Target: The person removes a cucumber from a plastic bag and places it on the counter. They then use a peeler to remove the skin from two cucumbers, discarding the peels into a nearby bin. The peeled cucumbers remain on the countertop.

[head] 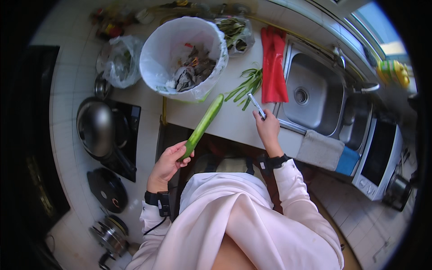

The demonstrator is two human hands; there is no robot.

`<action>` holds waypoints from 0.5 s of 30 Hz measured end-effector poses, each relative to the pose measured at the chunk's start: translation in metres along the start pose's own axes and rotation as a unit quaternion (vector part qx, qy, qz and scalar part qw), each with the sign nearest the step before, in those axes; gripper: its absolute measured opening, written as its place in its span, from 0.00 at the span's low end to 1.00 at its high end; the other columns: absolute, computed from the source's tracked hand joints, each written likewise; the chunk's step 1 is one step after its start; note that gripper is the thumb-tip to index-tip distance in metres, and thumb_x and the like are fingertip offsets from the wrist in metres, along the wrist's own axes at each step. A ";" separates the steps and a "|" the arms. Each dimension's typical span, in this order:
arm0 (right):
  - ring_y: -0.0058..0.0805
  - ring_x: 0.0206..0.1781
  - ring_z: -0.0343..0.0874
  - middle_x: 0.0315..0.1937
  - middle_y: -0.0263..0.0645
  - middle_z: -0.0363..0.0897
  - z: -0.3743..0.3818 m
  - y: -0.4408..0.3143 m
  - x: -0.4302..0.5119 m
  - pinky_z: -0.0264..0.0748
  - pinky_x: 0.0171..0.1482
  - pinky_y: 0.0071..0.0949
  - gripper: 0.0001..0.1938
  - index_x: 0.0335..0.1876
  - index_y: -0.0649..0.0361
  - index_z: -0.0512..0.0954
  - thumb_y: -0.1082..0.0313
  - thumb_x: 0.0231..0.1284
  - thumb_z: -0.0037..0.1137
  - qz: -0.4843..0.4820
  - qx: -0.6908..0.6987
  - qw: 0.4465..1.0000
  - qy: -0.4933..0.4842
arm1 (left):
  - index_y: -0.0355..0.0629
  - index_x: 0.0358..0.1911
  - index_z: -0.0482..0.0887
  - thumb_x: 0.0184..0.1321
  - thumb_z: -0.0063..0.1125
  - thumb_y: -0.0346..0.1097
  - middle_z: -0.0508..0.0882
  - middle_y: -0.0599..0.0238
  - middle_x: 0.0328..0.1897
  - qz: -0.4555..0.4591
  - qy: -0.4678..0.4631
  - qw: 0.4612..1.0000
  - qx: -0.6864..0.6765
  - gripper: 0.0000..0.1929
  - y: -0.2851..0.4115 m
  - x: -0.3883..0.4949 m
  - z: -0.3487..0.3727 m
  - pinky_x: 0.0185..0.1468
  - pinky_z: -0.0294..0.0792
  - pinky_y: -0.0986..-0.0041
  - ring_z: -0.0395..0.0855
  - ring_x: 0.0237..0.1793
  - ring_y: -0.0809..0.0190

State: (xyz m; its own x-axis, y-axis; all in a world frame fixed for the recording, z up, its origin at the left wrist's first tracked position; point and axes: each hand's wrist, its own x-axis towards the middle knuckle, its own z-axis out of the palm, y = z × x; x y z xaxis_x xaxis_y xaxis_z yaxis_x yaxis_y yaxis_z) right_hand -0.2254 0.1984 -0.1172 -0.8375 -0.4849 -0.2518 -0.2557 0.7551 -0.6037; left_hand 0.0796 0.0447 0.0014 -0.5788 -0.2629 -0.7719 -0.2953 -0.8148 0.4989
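A long green cucumber (201, 130), pale along its peeled upper side, slants up and away from my left hand (172, 160), which is closed around its lower end. The skin by my fingers is darker green. To the right, my right hand (266, 127) grips a slim metal tool, seemingly a peeler (256, 105), by its near end; the tool points away from me and stands apart from the cucumber. Just beyond it, a loose pile of green strips (248, 86) lies on the white counter (224, 126).
A lined waste bin (152, 64) holding scraps stands beyond the cucumber. Red rubber gloves (275, 67) lie beside the steel sink (303, 118). A grey cloth (320, 148) and a microwave (378, 158) are at right. On the left are a lidded wok (96, 128) and a plastic bag (125, 64).
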 end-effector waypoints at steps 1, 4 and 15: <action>0.58 0.32 0.80 0.24 0.50 0.81 -0.001 0.002 -0.003 0.74 0.35 0.48 0.21 0.34 0.60 0.81 0.45 0.61 0.65 -0.007 -0.010 1.000 -0.026 | 0.36 0.68 0.72 0.77 0.48 0.38 0.82 0.67 0.42 0.009 -0.002 1.000 -0.021 0.21 -0.007 -0.007 0.001 0.36 0.66 0.85 0.72 0.33 0.74; 0.46 0.22 0.76 0.18 0.45 0.76 0.000 0.008 -0.012 0.70 0.30 0.41 0.26 0.26 0.65 0.76 0.45 0.60 0.67 -0.046 -0.031 0.992 -0.115 | 0.34 0.68 0.72 0.78 0.47 0.38 0.82 0.66 0.42 0.022 0.037 0.996 -0.082 0.21 -0.031 -0.035 0.001 0.36 0.66 0.85 0.71 0.32 0.74; 0.15 0.24 0.75 0.23 0.36 0.83 -0.008 -0.039 -0.120 0.66 0.27 0.16 0.14 0.26 0.59 0.75 0.64 0.67 0.64 0.008 0.277 0.835 -0.475 | 0.36 0.67 0.73 0.76 0.50 0.35 0.81 0.69 0.45 0.103 0.007 0.983 -0.152 0.20 -0.155 -0.093 0.029 0.34 0.61 0.86 0.69 0.33 0.76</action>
State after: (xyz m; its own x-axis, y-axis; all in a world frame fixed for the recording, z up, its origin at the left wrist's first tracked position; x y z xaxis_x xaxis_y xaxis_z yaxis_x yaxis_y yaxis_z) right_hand -0.1190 0.2303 -0.0578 -0.0108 -0.8067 -0.5909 0.2344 0.5725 -0.7857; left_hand 0.1572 0.2110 0.0077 -0.5907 -0.4439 -0.6738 0.0694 -0.8599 0.5056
